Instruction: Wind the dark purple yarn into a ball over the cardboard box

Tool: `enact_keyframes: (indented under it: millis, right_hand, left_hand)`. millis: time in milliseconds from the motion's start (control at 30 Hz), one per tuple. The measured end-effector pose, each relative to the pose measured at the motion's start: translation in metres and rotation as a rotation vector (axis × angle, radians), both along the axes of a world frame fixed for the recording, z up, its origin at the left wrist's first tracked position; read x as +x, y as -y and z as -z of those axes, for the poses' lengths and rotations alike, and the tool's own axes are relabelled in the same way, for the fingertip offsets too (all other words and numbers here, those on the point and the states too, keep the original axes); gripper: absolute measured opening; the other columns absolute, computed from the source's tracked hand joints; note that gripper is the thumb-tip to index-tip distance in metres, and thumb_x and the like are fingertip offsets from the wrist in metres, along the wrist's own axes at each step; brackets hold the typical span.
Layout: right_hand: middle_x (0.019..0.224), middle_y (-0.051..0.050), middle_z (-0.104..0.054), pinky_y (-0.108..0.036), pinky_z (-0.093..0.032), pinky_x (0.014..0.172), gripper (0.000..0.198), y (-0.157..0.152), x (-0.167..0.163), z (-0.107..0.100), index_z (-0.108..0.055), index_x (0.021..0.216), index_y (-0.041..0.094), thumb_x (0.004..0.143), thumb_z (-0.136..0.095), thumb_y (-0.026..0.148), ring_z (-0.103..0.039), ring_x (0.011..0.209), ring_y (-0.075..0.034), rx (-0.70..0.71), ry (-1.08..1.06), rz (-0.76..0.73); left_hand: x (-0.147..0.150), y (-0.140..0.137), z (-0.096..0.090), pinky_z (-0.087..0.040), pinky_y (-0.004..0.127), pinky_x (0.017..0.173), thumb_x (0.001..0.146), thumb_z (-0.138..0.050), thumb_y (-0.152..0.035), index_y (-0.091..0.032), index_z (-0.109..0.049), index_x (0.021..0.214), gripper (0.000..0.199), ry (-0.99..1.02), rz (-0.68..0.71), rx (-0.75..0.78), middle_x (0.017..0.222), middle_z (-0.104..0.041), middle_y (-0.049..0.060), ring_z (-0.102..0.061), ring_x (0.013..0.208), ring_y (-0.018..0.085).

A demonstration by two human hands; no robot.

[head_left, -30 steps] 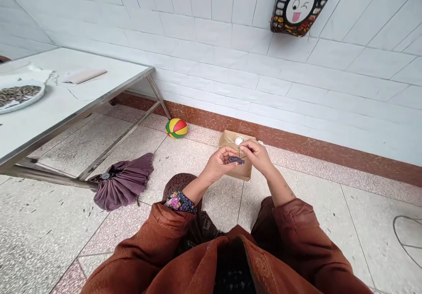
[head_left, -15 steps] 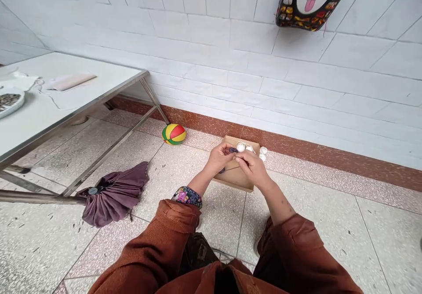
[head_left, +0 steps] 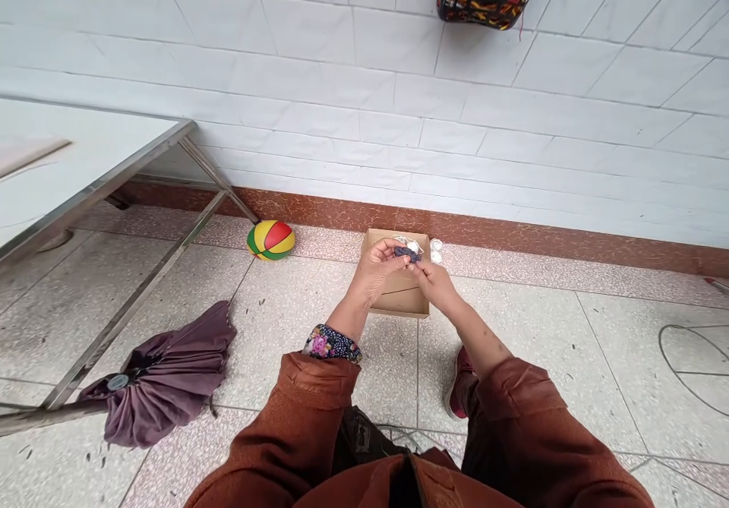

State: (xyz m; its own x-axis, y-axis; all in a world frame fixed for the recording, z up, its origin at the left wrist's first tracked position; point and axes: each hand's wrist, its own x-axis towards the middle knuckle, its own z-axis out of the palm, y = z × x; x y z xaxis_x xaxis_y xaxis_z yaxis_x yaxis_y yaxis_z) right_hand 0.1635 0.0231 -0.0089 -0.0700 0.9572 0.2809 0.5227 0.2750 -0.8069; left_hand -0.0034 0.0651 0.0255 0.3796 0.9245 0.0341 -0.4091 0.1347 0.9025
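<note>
Between my hands is a small dark blue-grey bundle (head_left: 406, 253) that looks like wound yarn or cord; its exact kind is hard to make out. My left hand (head_left: 374, 271) grips its left end between thumb and fingers. On the other side, the fingertips of my right hand (head_left: 437, 283) pinch its right end. Below both hands a shallow cardboard box (head_left: 402, 307) lies on the floor against the wall. White balls of thread (head_left: 414, 247) sit at the box's far end, partly hidden by my fingers. More white balls (head_left: 436, 250) lie on the floor just right of the box.
A red, yellow and green ball (head_left: 271, 240) rests by the leg of a metal-framed white table (head_left: 85, 140) at left. A folded purple umbrella (head_left: 171, 375) lies on the floor. A black basket (head_left: 484, 8) hangs on the tiled wall. A wire ring (head_left: 677, 371) is at far right.
The dark bundle now shows more fully, stretched between the fingertips of both hands. My view has turned to the right, bringing the wire ring into sight.
</note>
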Motion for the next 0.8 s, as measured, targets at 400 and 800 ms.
enact_keyframes:
  millis: [400,800]
  right_hand:
    - [0.088,-0.007,-0.072,-0.035,-0.055,0.079,0.033,0.039,0.033,-0.039,-0.070,0.094,0.025,0.108,-0.050,0.047,-0.067,0.084,-0.023,0.208,0.121,0.097]
    - [0.079,-0.004,-0.071,-0.031,-0.047,0.064,0.027,0.011,0.033,0.014,-0.069,0.090,0.024,0.100,-0.055,0.044,-0.062,0.069,-0.020,0.030,-0.017,0.116]
  left_hand:
    - [0.026,0.000,0.008,-0.053,0.029,0.074,0.066,-0.090,-0.030,-0.019,-0.064,0.083,0.033,-0.235,0.147,0.132,0.079,-0.073,0.001,-0.067,0.073,0.013]
    - [0.032,0.009,0.012,-0.053,0.027,0.073,0.070,-0.087,-0.030,-0.019,-0.066,0.091,0.032,-0.098,0.064,0.035,0.085,-0.071,0.001,-0.065,0.077,0.013]
